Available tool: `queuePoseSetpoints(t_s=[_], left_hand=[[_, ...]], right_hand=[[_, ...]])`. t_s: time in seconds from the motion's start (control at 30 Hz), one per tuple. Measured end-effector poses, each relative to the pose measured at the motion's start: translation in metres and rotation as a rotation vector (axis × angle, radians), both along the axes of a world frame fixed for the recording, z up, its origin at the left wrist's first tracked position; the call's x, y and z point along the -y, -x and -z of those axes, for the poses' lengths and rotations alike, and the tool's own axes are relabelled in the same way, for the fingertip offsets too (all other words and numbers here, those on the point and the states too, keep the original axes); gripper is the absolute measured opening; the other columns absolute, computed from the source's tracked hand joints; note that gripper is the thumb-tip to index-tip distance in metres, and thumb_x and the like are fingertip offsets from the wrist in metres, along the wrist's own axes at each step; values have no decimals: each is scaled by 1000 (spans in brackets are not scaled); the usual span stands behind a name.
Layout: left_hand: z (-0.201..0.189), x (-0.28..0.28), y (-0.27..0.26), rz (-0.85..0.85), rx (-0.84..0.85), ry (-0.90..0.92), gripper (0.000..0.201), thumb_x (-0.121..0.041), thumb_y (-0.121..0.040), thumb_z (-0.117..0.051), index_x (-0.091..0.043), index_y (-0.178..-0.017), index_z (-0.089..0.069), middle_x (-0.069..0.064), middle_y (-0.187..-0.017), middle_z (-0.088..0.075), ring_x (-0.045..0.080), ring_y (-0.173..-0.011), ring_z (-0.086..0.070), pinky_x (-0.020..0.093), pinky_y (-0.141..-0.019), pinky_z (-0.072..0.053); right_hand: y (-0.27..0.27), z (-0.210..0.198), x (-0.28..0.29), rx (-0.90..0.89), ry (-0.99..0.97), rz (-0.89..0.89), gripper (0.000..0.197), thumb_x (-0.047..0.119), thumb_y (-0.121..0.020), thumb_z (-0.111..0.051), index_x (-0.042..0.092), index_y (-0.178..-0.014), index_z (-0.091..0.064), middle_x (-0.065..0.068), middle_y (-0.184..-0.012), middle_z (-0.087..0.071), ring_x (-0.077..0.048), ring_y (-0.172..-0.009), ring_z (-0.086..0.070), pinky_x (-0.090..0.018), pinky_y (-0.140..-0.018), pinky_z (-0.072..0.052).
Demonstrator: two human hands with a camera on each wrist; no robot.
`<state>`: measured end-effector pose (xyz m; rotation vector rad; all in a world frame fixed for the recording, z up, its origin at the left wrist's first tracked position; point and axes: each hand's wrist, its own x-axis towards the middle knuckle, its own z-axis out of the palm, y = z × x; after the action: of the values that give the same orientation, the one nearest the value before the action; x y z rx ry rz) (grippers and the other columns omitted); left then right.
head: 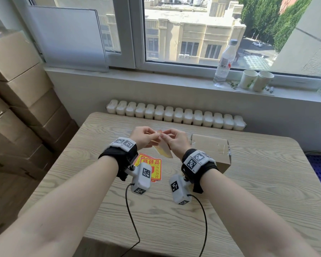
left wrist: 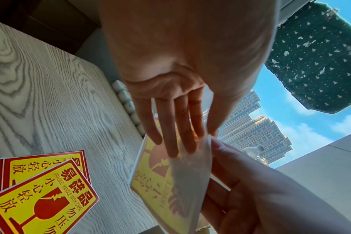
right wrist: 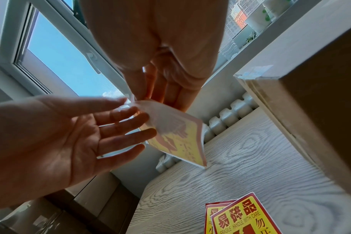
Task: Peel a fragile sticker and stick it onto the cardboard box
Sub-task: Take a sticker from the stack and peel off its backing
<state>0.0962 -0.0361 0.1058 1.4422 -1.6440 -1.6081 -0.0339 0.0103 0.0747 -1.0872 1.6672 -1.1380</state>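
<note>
Above the middle of the wooden table (head: 230, 191), both hands meet at the top corner of one fragile sticker (head: 163, 153), held in the air, print side away from the head camera. Left hand (head: 144, 136): thumb and forefinger pinch the corner, other fingers straight along the sheet's face. Right hand (head: 176, 140): thumb and forefinger pinch the same corner from the other side, remaining fingers loosely spread. Wrist views show a translucent backing layer (left wrist: 190, 171) curling off the yellow print near that corner. Judged: peel just begun, most of the sheet not yet parted.

Handling, judged: very light, thin, floppy. Bends under its own weight. Glue side will grab fingers or fold onto itself once bare. Best held by edges and corners only, kept taut between both hands, glue face turned from skin.

Cardboard box (head: 210, 151) sits right of the hands on the table, flaps shut and taped with clear tape. Contents hidden. Top face bare, no sticker on it.

Stack of spare stickers (head: 154, 164) lies flat on the table under the left wrist, red-and-yellow, "FRAGILE HANDLE WITH CARE" legible.

Far windowsill: clear plastic bottle (head: 225, 62), capped, and two paper cups (head: 256, 80); whether either holds anything cannot be told.
</note>
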Motion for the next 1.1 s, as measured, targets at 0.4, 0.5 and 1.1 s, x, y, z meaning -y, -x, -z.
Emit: queuePoseSetpoints(t_s=[0.4,0.5,1.1], left_hand=[[10,17,-23,-153,117,68,21,-1,-83,-64,-13,-67,-58,5,-63,-62,-1,-36,-59,22,-59,-50],[10,23,-31,-172,136,82,23,1,-83,-63,-13,-66,-57,6,-62,-61,0,-34,-58,23,-59,-50],[41,47,-61,-276,183,45,26,2,-85,-60,-14,-65,-55,8,-62,-60,2,-30,-57,18,-43,-49]], right_hand=[[9,0,11,124,-16,213,10,13,-93,-54,9,-85,-59,-18,-98,-65,-35,-92,-66,-48,-83,-57],[16,3,16,88,-15,269,16,19,-90,-57,20,-74,-58,-14,-96,-68,-35,-94,-67,-53,-85,-56],[50,-12,15,23,70,498,22,20,-91,-55,25,-69,-52,-9,-85,-63,-37,-93,-66,-56,-84,-54]])
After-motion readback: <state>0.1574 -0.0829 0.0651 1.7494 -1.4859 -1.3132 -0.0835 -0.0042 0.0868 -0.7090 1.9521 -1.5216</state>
